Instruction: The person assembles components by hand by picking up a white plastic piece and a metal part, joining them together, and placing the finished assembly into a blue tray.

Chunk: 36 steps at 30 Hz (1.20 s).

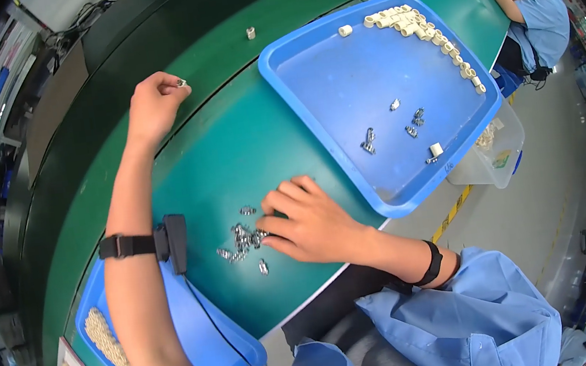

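Observation:
My left hand (156,106) is stretched out over the dark green strip along the far side of the table. Its thumb and fingers pinch a small cream-coloured piece (181,83) with a bit of metal showing. My right hand (309,221) rests low over the green tabletop (231,161), fingers curled at the right edge of a loose pile of shiny metal parts (242,238). Between its thumb and index finger a small metal part (263,234) shows, partly hidden. Single metal parts (263,267) lie around the pile.
A blue tray (279,74) at the right holds cream cylinders (408,20) and several metal parts (369,142). Another blue tray (246,363) with cream pieces lies under my left forearm. A clear bin (508,155) stands beyond the big tray. A co-worker (541,17) sits far right.

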### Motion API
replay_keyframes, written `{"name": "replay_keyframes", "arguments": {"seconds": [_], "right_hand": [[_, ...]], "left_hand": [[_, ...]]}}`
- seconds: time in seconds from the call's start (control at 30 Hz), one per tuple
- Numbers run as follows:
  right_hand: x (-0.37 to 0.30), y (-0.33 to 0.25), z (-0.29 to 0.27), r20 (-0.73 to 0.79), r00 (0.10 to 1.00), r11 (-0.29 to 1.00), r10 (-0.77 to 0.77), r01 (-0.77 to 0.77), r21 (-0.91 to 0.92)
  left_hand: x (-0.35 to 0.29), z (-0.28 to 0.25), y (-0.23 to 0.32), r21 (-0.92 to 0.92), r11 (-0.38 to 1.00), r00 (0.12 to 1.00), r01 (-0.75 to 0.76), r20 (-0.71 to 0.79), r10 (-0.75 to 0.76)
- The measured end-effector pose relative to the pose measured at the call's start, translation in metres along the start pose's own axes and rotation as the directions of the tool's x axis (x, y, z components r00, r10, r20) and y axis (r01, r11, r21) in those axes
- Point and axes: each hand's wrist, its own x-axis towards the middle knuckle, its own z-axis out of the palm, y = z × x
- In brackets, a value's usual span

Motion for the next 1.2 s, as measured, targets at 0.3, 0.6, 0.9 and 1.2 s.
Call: {"name": "replay_keyframes", "arguments": {"seconds": [0.3,0.6,0.9,1.2], "right_hand": [[0.002,0.006,0.0,0.035,0.999,0.996,-0.032,0.029,0.09],[0.005,0.005,-0.004,-0.015,0.998,0.994,-0.065,0.066,0.083],[-0.003,-0.003,-0.003,-0.024,0.986,0.922,0.165,-0.146,0.36],[-0.011,0.002,-0.001,0.019,0.977,0.898,0.211,-0.201,0.392]], "left_hand": [[0.015,0.035,-0.017,0.132,0.99,0.999,-0.045,-0.017,0.048],[-0.154,-0.097,0.046,0.278,0.938,0.95,-0.209,-0.168,0.262],[-0.43,-0.205,-0.099,0.596,0.622,0.83,0.508,-0.531,-0.169],[-0.448,-0.175,-0.12,0.644,0.449,0.767,0.619,-0.617,-0.173]]}}
